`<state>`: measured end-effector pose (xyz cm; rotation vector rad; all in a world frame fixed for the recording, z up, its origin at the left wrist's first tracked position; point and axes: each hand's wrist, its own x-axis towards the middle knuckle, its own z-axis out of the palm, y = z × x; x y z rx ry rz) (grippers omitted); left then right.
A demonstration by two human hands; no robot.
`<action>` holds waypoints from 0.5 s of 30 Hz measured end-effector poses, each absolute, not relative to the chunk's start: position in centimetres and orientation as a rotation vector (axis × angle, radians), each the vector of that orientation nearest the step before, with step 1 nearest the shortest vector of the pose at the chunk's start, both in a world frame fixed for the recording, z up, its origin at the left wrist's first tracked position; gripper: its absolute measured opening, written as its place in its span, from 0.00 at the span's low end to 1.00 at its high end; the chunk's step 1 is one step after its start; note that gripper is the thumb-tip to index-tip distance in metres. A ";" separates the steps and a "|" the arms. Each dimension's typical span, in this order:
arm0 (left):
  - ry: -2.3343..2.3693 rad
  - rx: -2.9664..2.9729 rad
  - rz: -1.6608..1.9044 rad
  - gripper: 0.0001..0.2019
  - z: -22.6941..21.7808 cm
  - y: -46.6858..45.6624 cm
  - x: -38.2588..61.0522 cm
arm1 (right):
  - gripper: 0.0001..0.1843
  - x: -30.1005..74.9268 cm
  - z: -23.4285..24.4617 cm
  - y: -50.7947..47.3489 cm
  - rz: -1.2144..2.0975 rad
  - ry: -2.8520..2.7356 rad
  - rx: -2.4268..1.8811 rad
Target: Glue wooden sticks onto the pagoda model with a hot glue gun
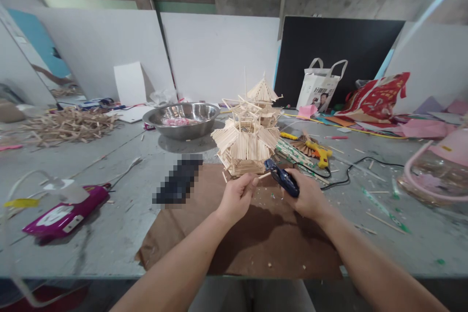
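Observation:
My left hand (237, 196) is closed in a pinch on a thin wooden stick (263, 175), which points right. In my right hand (307, 196), fingers wrap round a pair of dark blue pliers (285, 179). The pliers' head lies close to the stick's right end; whether the jaws touch it I cannot tell. Just beyond both hands stands a pagoda model (248, 144) built of pale wooden sticks, with tiered sloping roofs. Brown paper (252, 243) lies under my hands, with small wood scraps on it.
Left of the paper are a blurred dark rectangle (179, 180) and a purple power strip (69, 212). A steel basin (183, 129) and a stick pile (73, 124) stand farther back. At right are a yellow glue gun (321, 152), its black cord and a clear pink-handled jug (438, 170).

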<state>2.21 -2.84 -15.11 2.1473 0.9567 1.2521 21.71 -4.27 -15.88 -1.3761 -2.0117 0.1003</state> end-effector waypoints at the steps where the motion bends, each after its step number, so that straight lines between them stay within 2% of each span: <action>1: 0.957 2.138 1.253 0.15 -15.1 -2.9 2.2 | 0.19 21.7 -15.9 -4.3 0.093 -2.007 -1.370; 15: 0.975 2.031 1.216 0.18 -14.6 -3.1 2.4 | 0.21 21.8 -16.1 -4.2 0.014 -2.000 -1.339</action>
